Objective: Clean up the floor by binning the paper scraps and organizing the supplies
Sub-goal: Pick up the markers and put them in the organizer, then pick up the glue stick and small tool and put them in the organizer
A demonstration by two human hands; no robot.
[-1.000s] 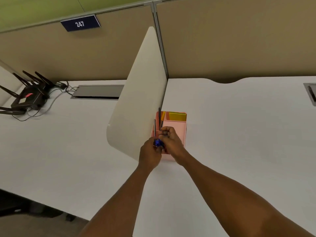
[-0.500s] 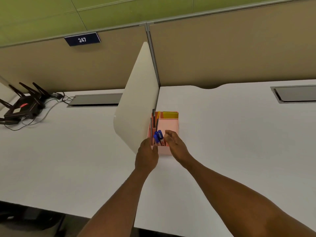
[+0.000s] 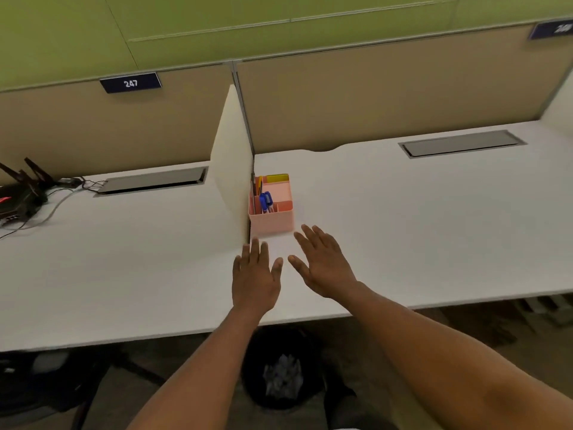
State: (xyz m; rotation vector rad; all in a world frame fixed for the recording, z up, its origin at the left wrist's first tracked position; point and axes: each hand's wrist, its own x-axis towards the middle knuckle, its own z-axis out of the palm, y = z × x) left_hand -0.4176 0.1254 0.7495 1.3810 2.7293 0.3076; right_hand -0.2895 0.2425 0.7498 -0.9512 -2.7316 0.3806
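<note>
A pink desk organizer (image 3: 272, 220) stands on the white desk (image 3: 403, 231) against the white divider panel (image 3: 231, 169). Blue-handled scissors (image 3: 265, 200), pens and a yellow pad (image 3: 277, 178) sit in its compartments. My left hand (image 3: 255, 278) and my right hand (image 3: 322, 264) hover flat over the desk just in front of the organizer, fingers spread, holding nothing. Under the desk edge stands a black bin (image 3: 280, 372) with crumpled paper scraps (image 3: 282, 375) inside.
A black router (image 3: 21, 193) with antennas and cables lies at the far left of the desk. Two grey cable hatches (image 3: 153, 180) (image 3: 462, 143) are set into the desk's back. Beige partition panels close the rear. Dark chair parts (image 3: 46, 383) show under the desk at left.
Both hands let go of the blue scissors, now standing in the organizer, and drew back toward me with fingers spread. The camera pulled back, revealing the desk edge and the bin.
</note>
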